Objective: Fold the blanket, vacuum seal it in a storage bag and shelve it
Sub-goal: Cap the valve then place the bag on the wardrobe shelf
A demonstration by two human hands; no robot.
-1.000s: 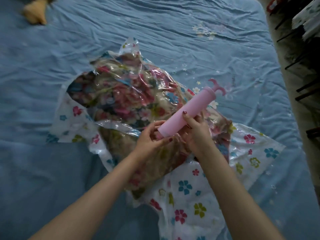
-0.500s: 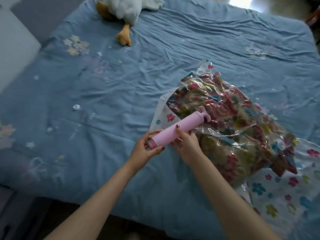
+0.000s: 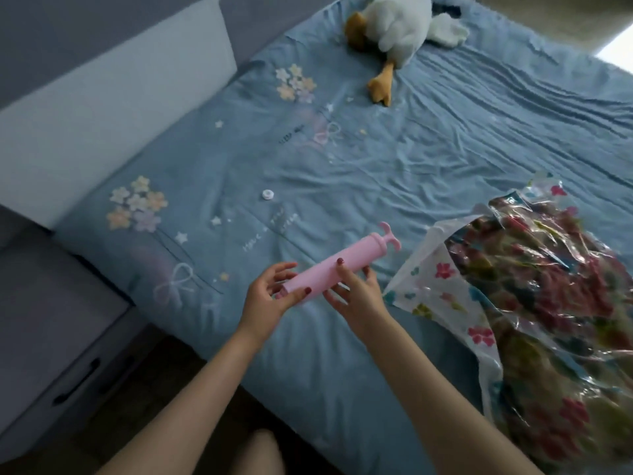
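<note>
Head view, reading left to right: a grey drawer unit (image 3: pixel 68 354) stands beside the bed (image 3: pixel 308 389), whose blue sheet carries a small white valve cap (image 3: pixel 268 194) well apart from everything else. The left hand (image 3: pixel 269 298) grasps the lower end of the pink hand pump (image 3: pixel 337 267), thumb on top. The right hand (image 3: pixel 356 296) holds the pump's barrel just beside it, fingers curled around. A plush duck (image 3: pixel 394 25) lies at the far edge. At the right, the floral blanket (image 3: pixel 548 286) sits inside the clear storage bag (image 3: pixel 428 279) on the bed.
</note>
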